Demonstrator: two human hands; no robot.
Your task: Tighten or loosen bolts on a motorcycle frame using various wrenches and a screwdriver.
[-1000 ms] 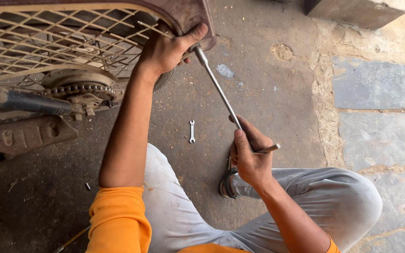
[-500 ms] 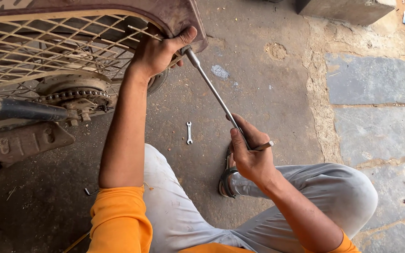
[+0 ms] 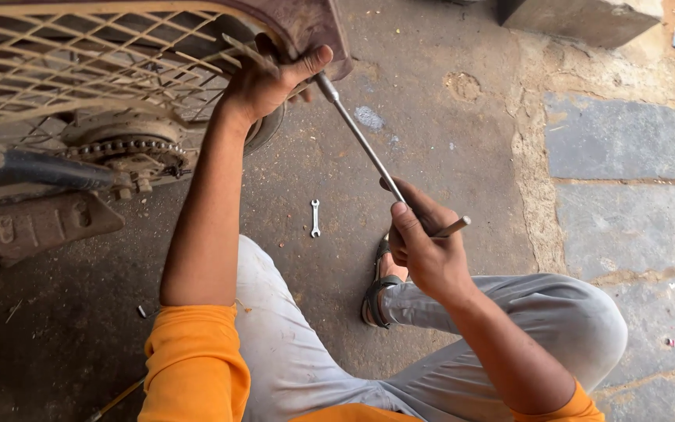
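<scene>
Squatting on the ground, the person is clasping the long socket wrench [image 3: 361, 141] with the right hand [image 3: 423, 242] near its crossbar, while the left hand [image 3: 263, 82] is gripping the mudguard edge [image 3: 318, 31]. It is running diagonally, head pointing up-left toward the wheel; pushed crookedly, it could slip off, I think.

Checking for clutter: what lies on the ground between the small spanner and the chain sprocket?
In the head view, only the left forearm crosses above it; the concrete ground between small spanner and chain sprocket looks bare.
</scene>
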